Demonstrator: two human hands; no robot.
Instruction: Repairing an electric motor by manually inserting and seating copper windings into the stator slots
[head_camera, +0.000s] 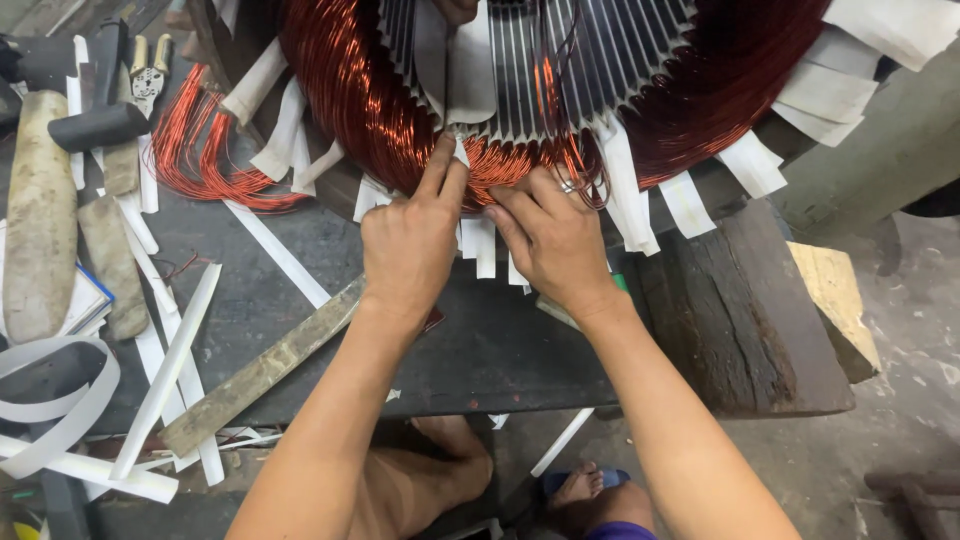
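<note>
I have both hands at the near rim of the big stator (540, 70), which sits at the far edge of the worktop (500, 340). My left hand (410, 245) has its fingers pressed together, pinching a white insulation strip (461, 150) against the copper winding (500, 165); my right hand (550, 235) presses curled fingers on the wires beside it. The strip looks thin, light and easily creased, so I'd grip near its exposed end. Its long axis points into the slot, away from me.
</note>
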